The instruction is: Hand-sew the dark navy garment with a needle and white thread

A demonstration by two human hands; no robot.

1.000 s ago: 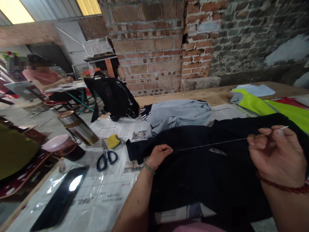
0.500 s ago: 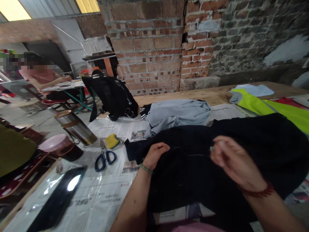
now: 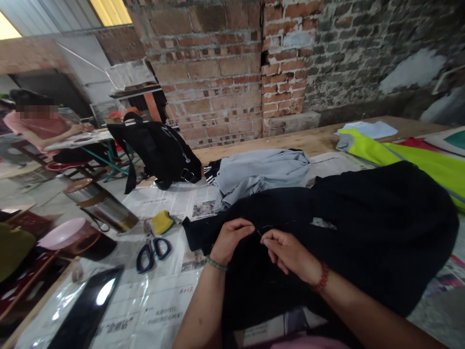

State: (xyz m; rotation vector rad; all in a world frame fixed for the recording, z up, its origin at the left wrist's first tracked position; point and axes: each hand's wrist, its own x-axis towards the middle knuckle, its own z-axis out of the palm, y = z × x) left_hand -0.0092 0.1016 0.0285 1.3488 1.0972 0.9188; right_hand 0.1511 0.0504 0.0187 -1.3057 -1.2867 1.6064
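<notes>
A black garment (image 3: 348, 228) lies spread over the newspaper in front of me. My left hand (image 3: 232, 237), with a green bracelet at the wrist, pinches a bit of its cloth between thumb and forefinger. Just to the right, my right hand (image 3: 285, 249), wearing a red bracelet, is closed on a sewing needle (image 3: 259, 233). The needle shows as a thin bright line pointing at the left fingertips. The hands are close but apart. Any thread on the dark cloth is too fine to trace well.
Blue-handled scissors (image 3: 153, 252), a yellow sponge (image 3: 162, 222), a steel flask (image 3: 103, 206), a pink-lidded cup (image 3: 69, 235) and a phone (image 3: 87, 310) stand or lie at left. Behind are a black backpack (image 3: 156, 150), grey clothing (image 3: 261, 169) and a neon-yellow garment (image 3: 410, 160). Another person (image 3: 39, 126) sits farther off.
My right hand has come back leftward and down, from drawing a thread out at the right to beside my left hand. The left hand stays on the cloth; the view has shifted slightly right.
</notes>
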